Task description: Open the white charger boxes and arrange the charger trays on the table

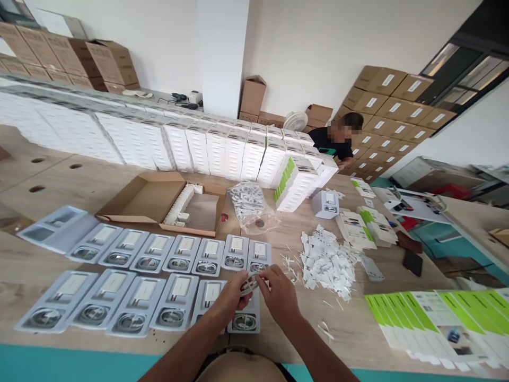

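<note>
On my feed I see bare hands (231, 294) and bare forearms (186, 340). By the desk's (350, 339) near edge, dark clothing (207, 362) shows in narrow strips; its cut I can't make out.

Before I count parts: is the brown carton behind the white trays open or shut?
The carton is open: its lid lies back to the left, and white pieces show inside.

We view the bench (342, 339) from one head-worn camera, set above its near edge, close to the left hand (230, 297) and right hand (280, 292). It faces forward and down (wide coverage), reaching past the far edge to the wall (302, 48).
</note>
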